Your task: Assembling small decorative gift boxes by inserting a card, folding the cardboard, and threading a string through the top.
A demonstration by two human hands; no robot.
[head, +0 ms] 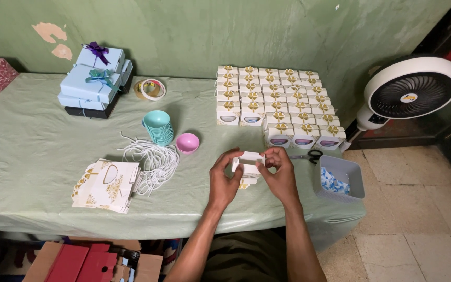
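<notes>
A person sat at a table (pixel 27 156) covered in pale green cloth, seen from above. Both hands met over the near edge, holding a small white box (pixel 248 162) that was only partly folded. The left hand (pixel 223 180) pinched its left side between thumb and fingers; the right hand (pixel 280 175) pinched the right side and top flap.

To the left lay a pile of flat box blanks (pixel 106 185) with gold print, a tangle of white cord (pixel 152 159), a stack of teal bowls (pixel 158 127) and one pink bowl (pixel 188 142). Behind the hands stood rows of finished boxes (pixel 275 102) topped with gold bows. Scissors (pixel 313 154) and a grey tray (pixel 339 178) sat to the right, and a white fan (pixel 408 89) stood beyond the table.

The thin card would probably crease or tear if squeezed too hard, and a flap could spring open if the grip loosened. The tray sat close to the table's corner and might be knocked off by an elbow.

The fingers hid most of the box, so its flaps were hard to make out. Something small beneath the hands could not be identified. The tray's blue and white contents were unclear.
</notes>
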